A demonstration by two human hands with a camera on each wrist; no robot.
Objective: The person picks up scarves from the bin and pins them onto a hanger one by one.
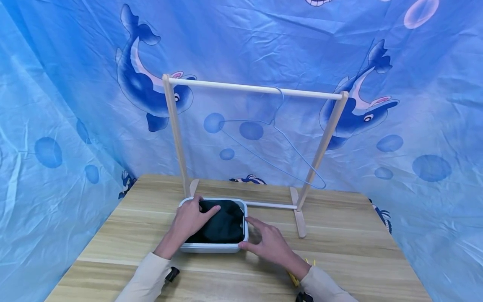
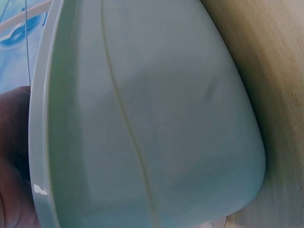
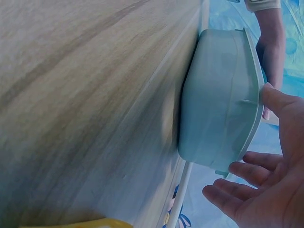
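A pale blue-green plastic basin (image 1: 211,248) stands on the wooden table, with a bunched dark green cloth (image 1: 223,226) inside it. My left hand (image 1: 192,216) rests over the basin's left side, thumb stretched across the cloth and other fingers near the far rim, their tips partly hidden. In the left wrist view, the basin's outer wall (image 2: 156,114) fills most of the picture, with part of the hand at its rim. My right hand (image 1: 272,243) touches the right rim with spread thumb and fingers. The right wrist view shows its straight fingers (image 3: 249,173) along the basin's edge.
Behind the basin stands a wooden rack (image 1: 241,87) with a light blue wire hanger (image 1: 264,163) on its top bar. Its right foot (image 1: 299,218) lies beyond my right hand. Something yellow (image 1: 294,279) lies beneath my right forearm. A blue dolphin-print curtain (image 1: 241,50) surrounds the table.
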